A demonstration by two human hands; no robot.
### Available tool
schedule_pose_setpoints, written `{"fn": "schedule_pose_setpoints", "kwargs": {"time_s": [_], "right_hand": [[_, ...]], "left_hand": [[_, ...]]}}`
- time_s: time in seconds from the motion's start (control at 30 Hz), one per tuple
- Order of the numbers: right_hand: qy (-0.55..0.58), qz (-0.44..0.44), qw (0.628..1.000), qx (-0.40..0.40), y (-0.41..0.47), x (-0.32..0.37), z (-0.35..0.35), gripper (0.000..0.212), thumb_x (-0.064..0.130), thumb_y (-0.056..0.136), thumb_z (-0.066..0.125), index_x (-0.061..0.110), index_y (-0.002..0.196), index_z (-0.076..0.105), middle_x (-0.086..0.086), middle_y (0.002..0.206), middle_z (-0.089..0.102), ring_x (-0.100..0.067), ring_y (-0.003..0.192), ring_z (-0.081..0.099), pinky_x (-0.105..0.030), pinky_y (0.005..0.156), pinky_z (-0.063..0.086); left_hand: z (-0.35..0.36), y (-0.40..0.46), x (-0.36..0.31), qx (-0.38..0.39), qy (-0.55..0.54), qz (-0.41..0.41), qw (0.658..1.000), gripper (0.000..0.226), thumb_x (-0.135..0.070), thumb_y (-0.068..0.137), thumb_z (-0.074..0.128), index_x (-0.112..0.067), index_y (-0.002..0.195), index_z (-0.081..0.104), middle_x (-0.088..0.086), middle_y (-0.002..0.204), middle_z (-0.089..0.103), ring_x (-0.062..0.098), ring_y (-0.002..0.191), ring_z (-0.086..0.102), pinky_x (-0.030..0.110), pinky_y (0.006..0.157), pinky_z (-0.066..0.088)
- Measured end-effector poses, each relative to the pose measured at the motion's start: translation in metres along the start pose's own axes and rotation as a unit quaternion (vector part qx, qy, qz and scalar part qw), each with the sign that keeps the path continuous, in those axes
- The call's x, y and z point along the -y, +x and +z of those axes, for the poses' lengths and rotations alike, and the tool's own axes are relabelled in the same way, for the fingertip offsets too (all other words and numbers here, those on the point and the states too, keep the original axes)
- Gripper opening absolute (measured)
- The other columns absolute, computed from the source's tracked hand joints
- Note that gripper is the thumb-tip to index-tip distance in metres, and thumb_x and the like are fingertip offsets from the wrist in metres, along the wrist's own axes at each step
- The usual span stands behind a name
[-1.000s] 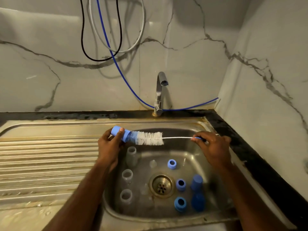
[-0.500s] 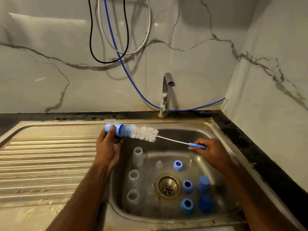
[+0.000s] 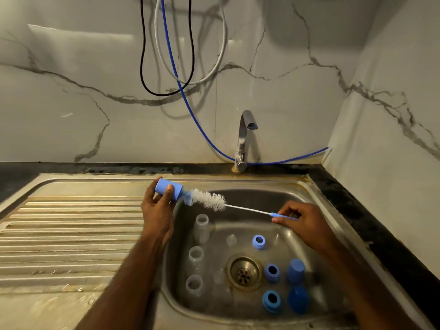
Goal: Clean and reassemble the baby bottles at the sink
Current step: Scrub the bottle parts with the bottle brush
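Note:
My left hand (image 3: 157,210) grips a blue bottle cap (image 3: 169,188) over the sink's left rim. My right hand (image 3: 302,222) pinches the blue handle of a white bottle brush (image 3: 209,200), whose bristle tip sits at the cap's open mouth. Down in the steel sink basin (image 3: 309,194) three clear bottles (image 3: 195,256) stand along the left wall. Three blue collar rings (image 3: 272,272) and two blue caps (image 3: 295,271) lie right of the drain (image 3: 244,272). Clear teats (image 3: 231,239) lie near the drain, faint against the steel.
A chrome tap (image 3: 245,136) stands behind the basin, no water running. A ribbed draining board (image 3: 71,232) spreads to the left. A blue hose (image 3: 190,108) and black and white cables hang on the marble wall. A black counter edge (image 3: 371,222) runs along the right.
Both hands have shifted a little; the brush handle has dropped so the brush now slopes down to the right. The bristles stay at the cap's mouth.

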State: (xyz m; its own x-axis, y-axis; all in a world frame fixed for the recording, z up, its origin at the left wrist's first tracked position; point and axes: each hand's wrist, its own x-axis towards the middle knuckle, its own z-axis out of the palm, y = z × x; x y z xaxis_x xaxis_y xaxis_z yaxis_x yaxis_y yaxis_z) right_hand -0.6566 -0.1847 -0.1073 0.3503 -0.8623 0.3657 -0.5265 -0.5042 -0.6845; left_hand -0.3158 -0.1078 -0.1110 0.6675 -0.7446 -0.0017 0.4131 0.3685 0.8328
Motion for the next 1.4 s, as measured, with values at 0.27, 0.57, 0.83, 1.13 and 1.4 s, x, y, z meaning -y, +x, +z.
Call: {"fn": "schedule_pose_setpoints", "kwargs": {"time_s": [0.27, 0.57, 0.83, 1.13, 1.4], "right_hand": [[-0.193, -0.042, 0.98, 0.033, 0.004, -0.005, -0.005, 0.036, 0.047, 0.101, 0.049, 0.027, 0.077, 0.065, 0.009, 0.066, 0.062, -0.008, 0.063, 0.058, -0.032, 0.068, 0.047], [-0.006, -0.017, 1.0, -0.018, 0.0, -0.006, 0.011, 0.024, 0.035, 0.08, 0.082, 0.026, 0.074, 0.061, 0.005, 0.064, 0.06, -0.007, 0.062, 0.057, -0.016, 0.058, 0.045], [-0.115, 0.038, 0.991, 0.05, -0.001, -0.009, 0.005, 0.035, 0.055, 0.097, 0.053, 0.031, 0.073, 0.063, 0.007, 0.062, 0.06, -0.007, 0.059, 0.057, -0.033, 0.067, 0.053], [0.113, 0.061, 0.99, 0.057, -0.008, -0.004, 0.006, 0.012, 0.019, 0.077, 0.086, 0.019, 0.082, 0.075, 0.005, 0.073, 0.073, -0.004, 0.062, 0.064, -0.016, 0.057, 0.05], [0.112, 0.124, 0.966, 0.197, -0.008, 0.0, 0.012, 0.041, 0.037, 0.102, 0.051, 0.019, 0.07, 0.069, 0.007, 0.055, 0.056, -0.007, 0.053, 0.05, -0.024, 0.058, 0.045]], "left_hand": [[0.003, -0.005, 0.0, 0.053, 0.105, 0.044, 0.992, 0.038, -0.013, 0.095, 0.064, -0.024, 0.131, 0.058, 0.01, 0.121, 0.066, 0.031, 0.111, 0.068, 0.042, 0.084, 0.059], [0.002, -0.003, -0.011, 0.044, -0.055, -0.006, 0.998, 0.043, -0.003, 0.099, 0.055, -0.009, 0.141, 0.053, 0.018, 0.124, 0.062, 0.027, 0.102, 0.068, 0.034, 0.079, 0.063], [-0.001, -0.005, -0.002, 0.117, 0.12, 0.101, 0.981, 0.046, -0.017, 0.094, 0.064, -0.026, 0.138, 0.056, 0.0, 0.118, 0.069, 0.016, 0.103, 0.072, 0.025, 0.071, 0.061], [-0.005, 0.0, -0.009, 0.086, 0.024, 0.042, 0.995, 0.035, 0.0, 0.096, 0.058, -0.024, 0.121, 0.066, 0.008, 0.113, 0.07, 0.019, 0.094, 0.074, 0.032, 0.074, 0.063], [-0.003, -0.001, -0.011, 0.096, -0.074, -0.03, 0.992, 0.027, -0.014, 0.099, 0.055, -0.02, 0.124, 0.064, 0.012, 0.117, 0.071, 0.027, 0.097, 0.073, 0.037, 0.076, 0.063]]}}
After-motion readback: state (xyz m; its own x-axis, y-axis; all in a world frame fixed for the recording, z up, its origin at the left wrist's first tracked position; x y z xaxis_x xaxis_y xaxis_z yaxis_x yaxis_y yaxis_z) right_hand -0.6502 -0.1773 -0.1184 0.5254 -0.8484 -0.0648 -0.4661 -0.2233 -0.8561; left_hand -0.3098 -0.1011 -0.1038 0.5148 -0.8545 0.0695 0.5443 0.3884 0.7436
